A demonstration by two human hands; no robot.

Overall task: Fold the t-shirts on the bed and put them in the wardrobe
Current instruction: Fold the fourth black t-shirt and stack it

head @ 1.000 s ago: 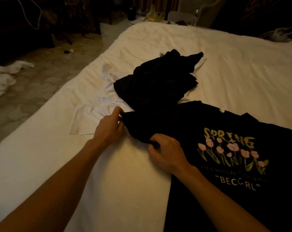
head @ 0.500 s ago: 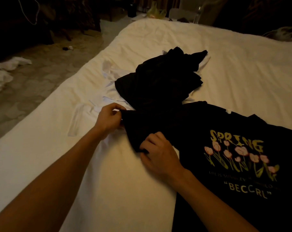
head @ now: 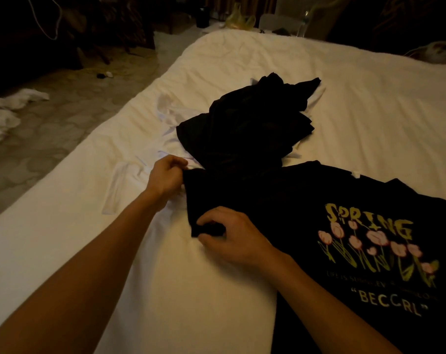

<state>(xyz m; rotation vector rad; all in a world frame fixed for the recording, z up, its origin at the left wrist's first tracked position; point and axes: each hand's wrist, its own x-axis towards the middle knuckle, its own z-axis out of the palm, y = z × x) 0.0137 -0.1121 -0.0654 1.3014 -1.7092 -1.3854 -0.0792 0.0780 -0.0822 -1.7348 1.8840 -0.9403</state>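
Note:
A black t-shirt (head: 306,213) with a yellow "SPRING" print and pink flowers lies spread flat on the white bed (head: 370,103). My left hand (head: 167,176) pinches the upper corner of its left sleeve. My right hand (head: 232,236) pinches the lower corner of the same sleeve between thumb and fingers. Behind it sits a crumpled black garment (head: 245,126), lying on top of a white t-shirt (head: 130,180) whose sleeve and hem show to the left.
The bed's left edge drops to a patterned floor (head: 58,129) with white cloth (head: 4,111) lying on it. Dark furniture and a hanging cable fill the far left. Bottles and a bag stand beyond the bed's far end.
My view has shifted slightly left. Both hands stay on the sleeve; the right hand has slid a little toward the sleeve's lower corner and the sleeve lies flatter.

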